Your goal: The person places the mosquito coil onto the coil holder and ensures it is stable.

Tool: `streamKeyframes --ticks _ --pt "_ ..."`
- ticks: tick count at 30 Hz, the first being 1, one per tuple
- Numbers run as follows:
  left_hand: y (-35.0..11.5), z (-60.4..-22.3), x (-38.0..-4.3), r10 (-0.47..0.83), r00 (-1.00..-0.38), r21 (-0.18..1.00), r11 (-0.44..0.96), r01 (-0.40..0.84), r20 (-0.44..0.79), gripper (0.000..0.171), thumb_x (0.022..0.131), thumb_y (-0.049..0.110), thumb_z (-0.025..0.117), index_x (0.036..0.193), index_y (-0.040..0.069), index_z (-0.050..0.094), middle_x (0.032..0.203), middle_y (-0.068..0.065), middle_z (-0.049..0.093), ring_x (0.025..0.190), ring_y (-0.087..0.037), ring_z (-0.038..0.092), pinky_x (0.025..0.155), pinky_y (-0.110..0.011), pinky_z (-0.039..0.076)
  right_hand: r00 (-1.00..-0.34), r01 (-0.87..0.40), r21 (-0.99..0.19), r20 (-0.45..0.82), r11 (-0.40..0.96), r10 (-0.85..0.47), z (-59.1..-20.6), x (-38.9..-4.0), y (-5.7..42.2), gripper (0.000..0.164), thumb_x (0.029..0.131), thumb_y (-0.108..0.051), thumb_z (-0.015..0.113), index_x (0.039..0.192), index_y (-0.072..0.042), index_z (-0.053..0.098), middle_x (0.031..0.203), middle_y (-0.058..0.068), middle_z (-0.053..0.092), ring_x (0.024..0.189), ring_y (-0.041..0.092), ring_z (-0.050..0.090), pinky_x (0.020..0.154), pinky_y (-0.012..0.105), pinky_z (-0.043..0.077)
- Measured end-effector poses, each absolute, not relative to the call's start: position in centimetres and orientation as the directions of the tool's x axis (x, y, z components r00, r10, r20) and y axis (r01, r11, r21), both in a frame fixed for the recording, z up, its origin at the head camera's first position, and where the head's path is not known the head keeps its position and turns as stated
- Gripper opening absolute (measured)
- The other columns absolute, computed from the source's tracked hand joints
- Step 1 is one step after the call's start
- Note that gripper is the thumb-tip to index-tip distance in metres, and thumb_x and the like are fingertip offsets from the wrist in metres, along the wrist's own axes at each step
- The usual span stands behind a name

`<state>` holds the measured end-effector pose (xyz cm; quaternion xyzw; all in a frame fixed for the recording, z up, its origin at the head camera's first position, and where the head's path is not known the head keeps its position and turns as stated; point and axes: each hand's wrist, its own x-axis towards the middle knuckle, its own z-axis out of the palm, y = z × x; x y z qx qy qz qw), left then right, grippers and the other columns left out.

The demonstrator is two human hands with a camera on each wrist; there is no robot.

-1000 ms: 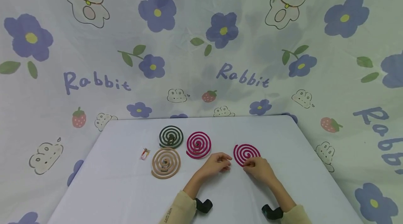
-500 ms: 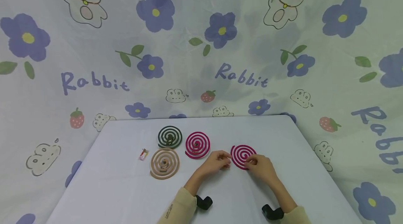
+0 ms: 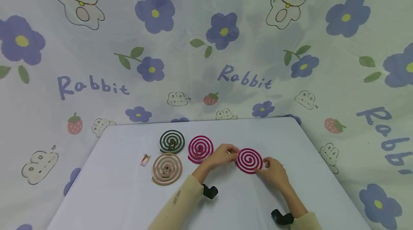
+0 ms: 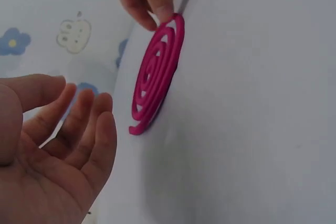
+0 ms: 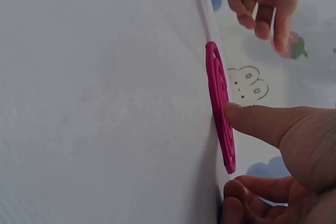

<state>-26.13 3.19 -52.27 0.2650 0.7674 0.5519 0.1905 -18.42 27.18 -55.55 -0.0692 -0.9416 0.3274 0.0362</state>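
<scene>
A magenta mosquito coil (image 3: pixel 249 160) lies on the white table between my two hands. The thumb of my right hand (image 3: pixel 275 173) rests on the coil's lower right part, and its index fingertip stands at the right edge, apart from the thumb. In the right wrist view that thumb (image 5: pixel 262 123) touches the coil's face, while the other fingers bend just past its near end. My left hand (image 3: pixel 223 154) is at the coil's left side in the head view. Its fingers, loosely bent, hold nothing in the left wrist view, with a gap to the coil (image 4: pixel 156 74).
Left of my hands lie a second magenta coil (image 3: pixel 200 148), a dark green coil (image 3: pixel 172 141) and a tan coil (image 3: pixel 167 168). Farther left is a small red and white packet (image 3: pixel 145 160). A printed rabbit-and-flower curtain (image 3: pixel 193 54) hangs behind the table.
My right thumb and index finger have spread apart and shifted to the coil's right edge, uncovering more of it. My left hand has moved up to the coil's left edge.
</scene>
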Motion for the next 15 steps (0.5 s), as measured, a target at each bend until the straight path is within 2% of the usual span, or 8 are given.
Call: streamKeyframes --ticks 4,9,15 --pt "4.0 -52.2 -27.3 0.607 -0.795 0.927 0.301 0.225 -0.004 0.026 0.095 0.011 0.06 0.117 -0.003 0.065 0.093 -0.005 0.063 0.08 -0.015 0.06 0.07 -0.031 0.053 -0.986 0.125 -0.619 0.01 0.775 0.167 -55.7 -18.3 27.2 0.068 0.071 -0.035 0.086 0.116 0.008 0.059 0.091 0.013 0.06 0.078 0.026 0.054 0.061 0.039 0.049" --pt "4.7 -53.2 -28.9 0.582 -0.813 0.901 0.36 0.242 -0.013 0.028 0.094 0.014 0.063 0.119 0.0 0.066 0.099 0.0 0.063 0.089 -0.013 0.059 0.072 -0.028 0.053 -0.987 0.12 -0.61 0.015 0.783 0.163 -55.7 -18.3 27.2 0.07 0.069 -0.035 0.087 0.116 0.008 0.06 0.094 0.015 0.061 0.081 0.027 0.056 0.064 0.043 0.051" --pt "5.0 -54.2 -30.1 0.598 -0.8 0.863 0.433 0.26 -0.059 0.032 0.094 0.015 0.064 0.123 0.001 0.063 0.11 -0.006 0.062 0.102 -0.019 0.059 0.083 -0.032 0.051 -0.987 0.113 -0.596 0.023 0.795 0.158 -55.9 -18.4 27.0 0.068 0.069 -0.034 0.088 0.115 0.007 0.061 0.094 0.014 0.061 0.082 0.027 0.056 0.064 0.044 0.05"
